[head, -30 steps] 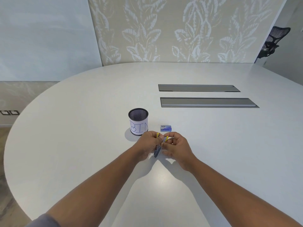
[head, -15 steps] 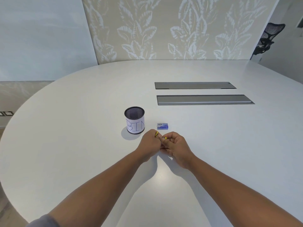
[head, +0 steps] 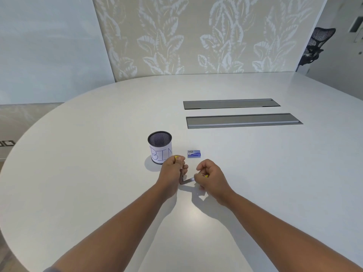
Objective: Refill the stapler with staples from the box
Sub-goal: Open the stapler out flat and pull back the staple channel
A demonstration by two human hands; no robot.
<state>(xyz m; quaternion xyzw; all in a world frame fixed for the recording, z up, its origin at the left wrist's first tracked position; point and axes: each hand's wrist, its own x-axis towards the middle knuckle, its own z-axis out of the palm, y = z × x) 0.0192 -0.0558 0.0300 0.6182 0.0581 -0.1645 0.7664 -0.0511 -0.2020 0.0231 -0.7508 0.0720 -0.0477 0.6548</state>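
A small stapler [head: 184, 180] with yellow ends is swung open into an L shape between my hands, just above the white table [head: 98, 154]. My left hand [head: 172, 173] grips its upright half, with a yellow tip showing above my fingers. My right hand [head: 211, 178] holds the other half, which points right and ends in a yellow tip under my fingers. The blue staple box [head: 194, 154] lies closed on the table just beyond my hands, touched by neither.
A black mesh cup [head: 160, 147] with a paper label reading BIN stands left of the box, close behind my left hand. Two grey cable hatches [head: 243, 120] lie further back on the right. A black office chair [head: 314, 46] stands beyond the table's far right.
My hands have drawn apart, my right hand moving right. The stapler, closed between them before, now stands open in an L shape.
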